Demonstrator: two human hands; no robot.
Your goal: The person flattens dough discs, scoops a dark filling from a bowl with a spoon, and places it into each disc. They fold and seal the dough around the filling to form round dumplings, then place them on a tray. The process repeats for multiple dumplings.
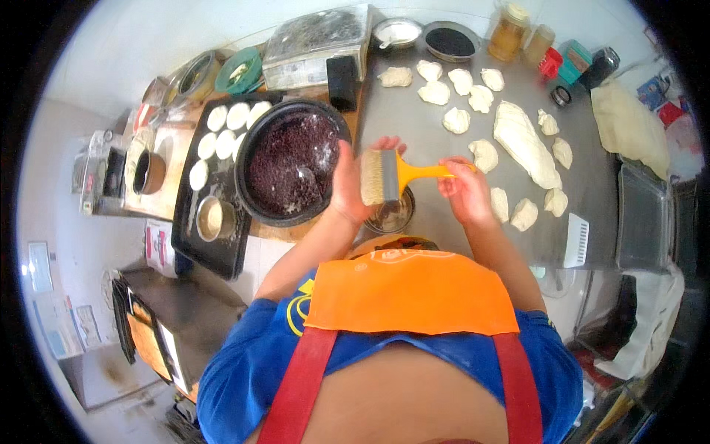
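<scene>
My right hand (465, 187) grips the yellow handle of a wide bristle brush (383, 176). My left hand (355, 180) is spread at the bristle end, palm beside the bristles, its fingertips showing behind the brush. Just left of it stands a large black bowl (241, 188) of dark purple, crumbly filling with a scoop in it. A round metal bowl (407, 216) sits partly hidden below the brush. Several torn dough pieces (484, 155) and a long dough slab (524, 141) lie on the metal table to the right.
A black baking tray (191, 222) at the left bears several white dough rounds (224, 144) and a small metal tin (211, 218). A white toothed scraper (577, 240) lies near the table's front edge. Bowls, jars and a scale-like metal box (316, 47) line the back; a black phone (341, 83) leans there.
</scene>
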